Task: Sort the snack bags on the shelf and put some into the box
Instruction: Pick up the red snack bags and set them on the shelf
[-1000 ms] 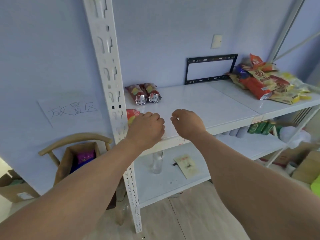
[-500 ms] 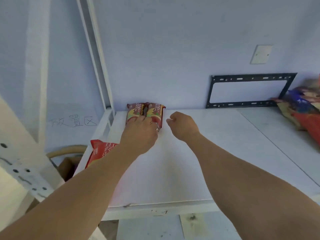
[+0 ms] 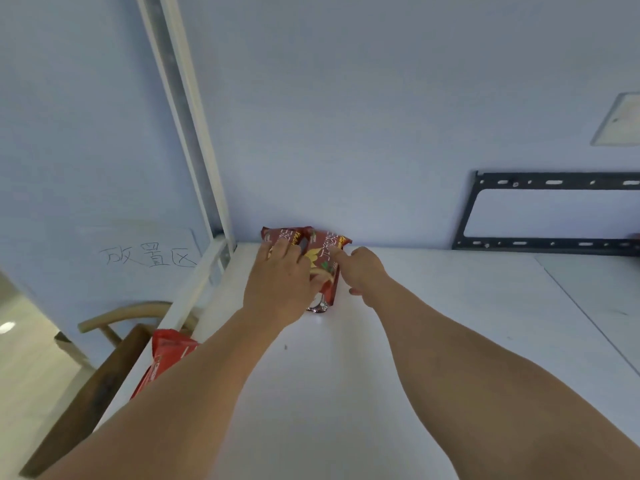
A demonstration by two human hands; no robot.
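Two dark red snack bags lie side by side against the wall at the back of the white shelf [image 3: 433, 341]. My left hand [image 3: 280, 285] lies over the left bag [image 3: 280, 236] with its fingers spread on it. The right bag [image 3: 325, 258] sits between both hands. My right hand [image 3: 363, 271] touches its right edge with the forefinger stretched out; the other fingers are curled. A third, brighter red bag [image 3: 166, 358] lies at the shelf's left edge, partly behind my left forearm.
A white shelf upright [image 3: 187, 116] rises at the left. A black metal bracket [image 3: 554, 213] is fixed to the wall at the right. A paper sign with handwriting [image 3: 149, 258] hangs on the wall, above a wooden chair [image 3: 114, 323].
The view has moved closer to the shelf's back. Both hands have reached forward from the front edge onto the two dark red bags at the wall.
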